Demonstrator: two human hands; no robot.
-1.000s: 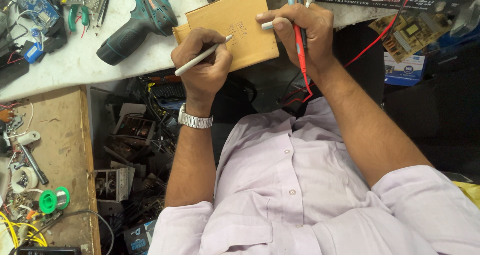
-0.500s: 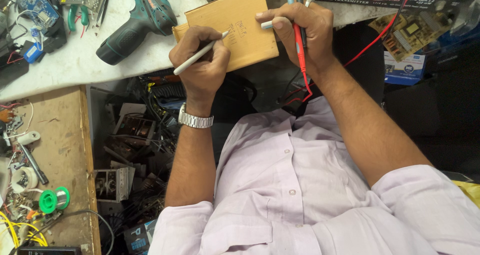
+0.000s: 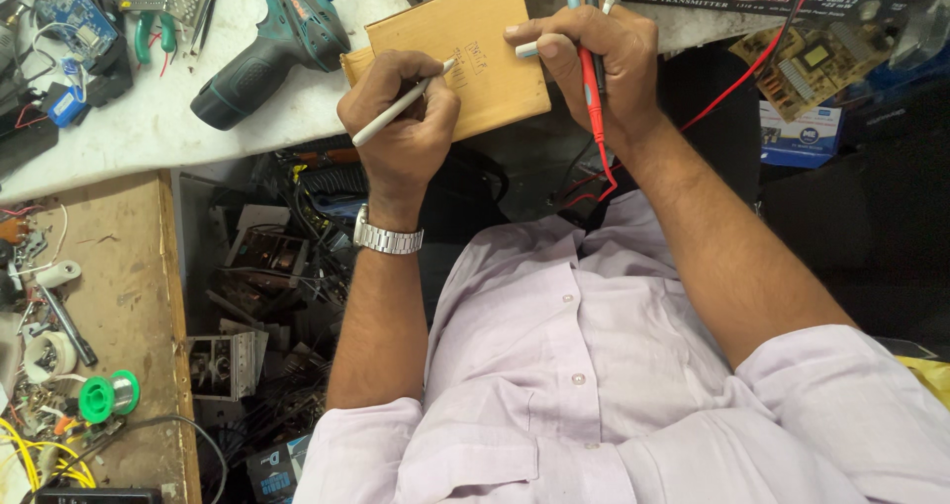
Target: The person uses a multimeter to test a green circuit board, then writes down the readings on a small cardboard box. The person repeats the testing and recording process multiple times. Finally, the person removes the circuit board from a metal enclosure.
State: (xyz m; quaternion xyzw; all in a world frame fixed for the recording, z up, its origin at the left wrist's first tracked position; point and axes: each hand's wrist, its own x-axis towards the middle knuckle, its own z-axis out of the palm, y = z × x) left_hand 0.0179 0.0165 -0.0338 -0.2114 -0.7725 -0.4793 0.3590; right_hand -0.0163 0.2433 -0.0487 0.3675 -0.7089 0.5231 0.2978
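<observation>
A pen tip is resting on a cardboard box at the bench edge.

The left hand (image 3: 401, 133) is gripping a white pen (image 3: 396, 113) in closed fingers, its long axis slanting from lower left up to the right, tip on the cardboard box (image 3: 475, 54). The right hand (image 3: 594, 69) is pinning the box's right edge, fingers closed around red and black test probes (image 3: 592, 79). A green drill (image 3: 272, 44) is lying on the white bench (image 3: 148, 128), with cluttered electronics scrap below.

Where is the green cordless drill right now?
Head view, upper left: the drill lies on the white bench, just left of the cardboard box, where the left hand holds a white pen and the right hand grips a red probe.
</observation>
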